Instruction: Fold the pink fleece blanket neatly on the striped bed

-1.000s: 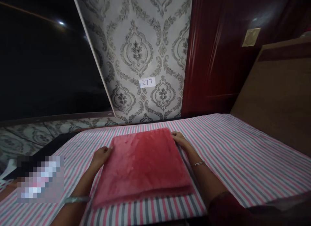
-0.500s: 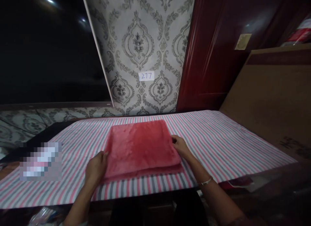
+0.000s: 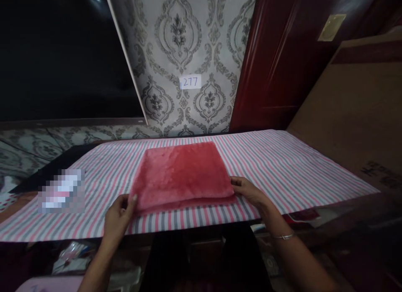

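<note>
**Desk:** What has changed since the last frame?

**Operator:** My hands have slid back along the folded red plush cloth (image 3: 180, 174) to its near corners, and the view has drawn away from the bench (image 3: 282, 170). My left hand (image 3: 118, 215) now pinches the near left corner, thumb on top, fingers tucked beneath. My right hand (image 3: 249, 192) rests half-curled at the near right corner, fingertips touching the edge; I cannot tell whether it truly grips.

**Desk:** Which step is this?

**Operator:** I judge it to be squaring the finished fold. Next calls for an even hold on both corners, so the layers don't slip apart.

**Desk:** And beyond?

**Operator:** The cloth lies mid-bench on a striped sheet (image 3: 314, 174); behind it, patterned wallpaper (image 3: 176, 45) bears a label, "277" (image 3: 190, 81).
</note>
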